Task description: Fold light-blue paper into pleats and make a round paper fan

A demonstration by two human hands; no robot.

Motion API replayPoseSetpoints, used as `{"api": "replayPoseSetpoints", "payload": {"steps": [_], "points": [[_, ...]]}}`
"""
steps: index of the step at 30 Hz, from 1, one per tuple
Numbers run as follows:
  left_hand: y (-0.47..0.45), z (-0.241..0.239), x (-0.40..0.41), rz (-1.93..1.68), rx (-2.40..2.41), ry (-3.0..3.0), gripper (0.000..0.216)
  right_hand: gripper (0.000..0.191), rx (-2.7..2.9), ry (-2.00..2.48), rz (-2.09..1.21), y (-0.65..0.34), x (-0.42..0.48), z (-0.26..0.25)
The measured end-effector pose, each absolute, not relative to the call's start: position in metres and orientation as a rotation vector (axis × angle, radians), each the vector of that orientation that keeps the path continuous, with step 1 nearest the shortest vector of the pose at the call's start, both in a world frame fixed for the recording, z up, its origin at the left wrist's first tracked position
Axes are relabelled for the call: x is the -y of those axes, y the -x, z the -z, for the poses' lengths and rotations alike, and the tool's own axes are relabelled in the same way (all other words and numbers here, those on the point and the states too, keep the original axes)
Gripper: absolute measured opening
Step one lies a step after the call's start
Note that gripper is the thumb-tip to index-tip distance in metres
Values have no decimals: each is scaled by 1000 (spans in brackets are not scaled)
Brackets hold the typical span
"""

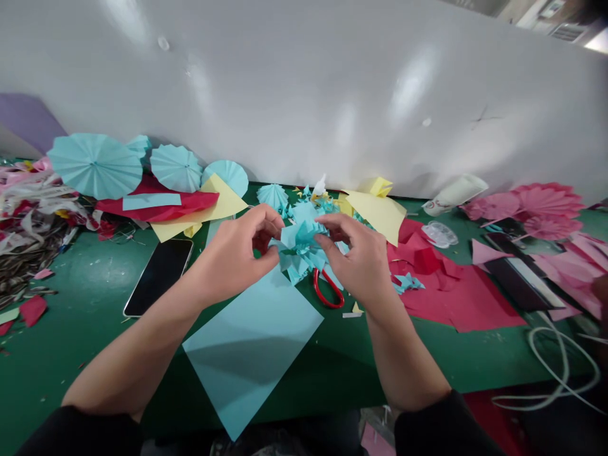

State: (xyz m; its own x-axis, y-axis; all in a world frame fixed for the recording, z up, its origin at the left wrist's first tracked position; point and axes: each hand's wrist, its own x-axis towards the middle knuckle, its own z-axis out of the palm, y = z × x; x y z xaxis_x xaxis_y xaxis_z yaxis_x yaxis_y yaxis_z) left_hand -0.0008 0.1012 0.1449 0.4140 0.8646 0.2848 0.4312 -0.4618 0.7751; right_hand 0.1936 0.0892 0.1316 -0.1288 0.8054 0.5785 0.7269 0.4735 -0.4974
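Note:
A light-blue paper flower [303, 244] with ruffled petals is held between my two hands above the middle of the table. My left hand [247, 247] pinches its left edge, thumb and fingers curled. On the opposite side, my right hand [354, 253] grips the petals between thumb and fingertips. Beneath lies a flat light-blue paper sheet [256, 345], its near corner reaching the table's front edge. Red-handled scissors [329, 297] rest just below the flower, their blades hidden. Blue paper scraps [325, 204] lie behind my hands.
Pleated blue paper rosettes [97, 166] lean on the grey wall at left. A phone [159, 277] lies left of my forearm. Red paper [468, 301], pink paper fans [546, 206] and a white cable [555, 380] are on the right. Tangled ribbons [28, 209] pile up far left.

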Motion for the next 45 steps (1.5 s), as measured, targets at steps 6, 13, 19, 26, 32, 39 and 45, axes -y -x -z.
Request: {"api": "replayPoseSetpoints", "payload": {"steps": [6, 13, 19, 26, 32, 39, 45], "points": [[6, -146, -102, -908, -1170, -2117, 18, 8, 1776, 1313, -150, -193, -88, -135], [11, -148, -103, -912, -1146, -2257, 25, 8, 1703, 1305, -174, -195, -89, -134], [6, -147, -102, -921, -1176, -2298, 24, 35, 1926, 1184, -235, -186, -83, -132], [-1, -147, -98, -974, -1179, -2182, 18, 21, 2065, 1188, -197, -180, -83, -123], [4, -150, -100, -961, -1176, -2113, 17, 8, 1984, 1240, -65, -186, -90, -123], [12, -148, -104, -952, -1174, -2231, 20, 10, 1908, 1336, -58, -188, -90, -128], [15, -152, -104, -721, -958, -2551, 42, 6, 1841, 1379, -122, -186, -88, -129]]}}
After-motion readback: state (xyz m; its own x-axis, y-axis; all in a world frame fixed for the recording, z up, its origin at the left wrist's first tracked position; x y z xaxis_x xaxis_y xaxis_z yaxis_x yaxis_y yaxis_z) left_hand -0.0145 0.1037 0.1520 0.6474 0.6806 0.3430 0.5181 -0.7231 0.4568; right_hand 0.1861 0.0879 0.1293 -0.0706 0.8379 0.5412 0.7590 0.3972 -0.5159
